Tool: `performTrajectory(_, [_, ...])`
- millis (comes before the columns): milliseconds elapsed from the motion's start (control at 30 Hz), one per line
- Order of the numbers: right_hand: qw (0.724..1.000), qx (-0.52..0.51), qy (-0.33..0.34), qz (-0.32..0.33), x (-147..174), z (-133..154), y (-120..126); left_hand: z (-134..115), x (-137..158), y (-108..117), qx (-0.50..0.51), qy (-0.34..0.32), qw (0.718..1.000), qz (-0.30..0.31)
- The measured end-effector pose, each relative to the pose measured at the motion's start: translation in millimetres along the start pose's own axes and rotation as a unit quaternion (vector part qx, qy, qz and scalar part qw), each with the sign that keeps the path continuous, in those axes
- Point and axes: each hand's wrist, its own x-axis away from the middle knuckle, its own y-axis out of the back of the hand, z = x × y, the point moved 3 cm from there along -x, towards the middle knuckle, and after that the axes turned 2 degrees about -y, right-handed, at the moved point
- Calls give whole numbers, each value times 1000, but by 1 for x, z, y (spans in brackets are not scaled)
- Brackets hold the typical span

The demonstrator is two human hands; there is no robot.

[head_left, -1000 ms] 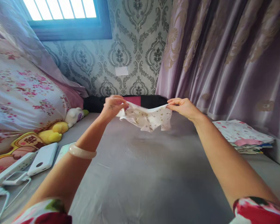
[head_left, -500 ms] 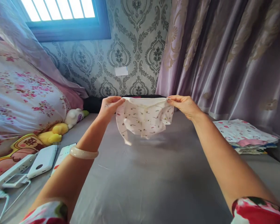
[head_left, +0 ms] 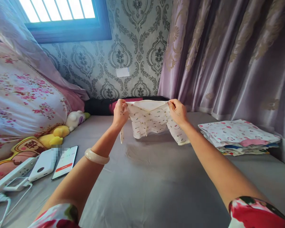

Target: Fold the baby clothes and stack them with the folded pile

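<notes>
A small white baby shirt (head_left: 149, 118) with a fine scattered print hangs stretched between my two hands, above the grey bed sheet (head_left: 142, 177). My left hand (head_left: 121, 113) is closed on one shoulder of it, and a narrow strip of cloth dangles below that fist. The opposite shoulder is pinched in my right hand (head_left: 177, 111), with a sleeve drooping beneath. The neckline between them is pulled wide, with its pale inside showing. Both hands partly cover the cloth they grip.
At the right lies a stack of folded printed clothes (head_left: 239, 133). A phone (head_left: 65, 162), a white power bank (head_left: 42, 164) and a power strip (head_left: 19, 172) with cables lie at the left, near plush toys (head_left: 53, 136). Dark and red items (head_left: 99, 107) line the wall.
My hands have drawn slightly closer together and turned inward, gripping the shirt in fuller fists. The shirt now hangs more spread, with a sleeve showing on the right. The phone is more fully in view.
</notes>
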Motion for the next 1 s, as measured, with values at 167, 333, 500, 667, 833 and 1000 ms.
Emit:
performTrajectory(167, [995, 59, 77, -37, 15, 18, 7, -16, 18, 9, -56, -90, 993, -59])
performTrajectory(333, [988, 75, 134, -9, 35, 37, 28, -18, 43, 36, -147, -114, 982, -40])
performTrajectory(500, [990, 44, 135, 27, 53, 63, 63, -39, 67, 82, -160, -157, 974, -23])
performTrajectory(667, [996, -13, 26, 79, 57, 98, 106, -87, 74, 139, -84, -145, 986, 17])
performTrajectory(833, [985, -89, -42, 143, 40, 100, 109, -87, 49, 151, 56, 15, 989, 136])
performTrajectory(1000, [966, -54, -58, 245, 33, 48, 44, -10, 28, 89, 65, 98, 945, 306])
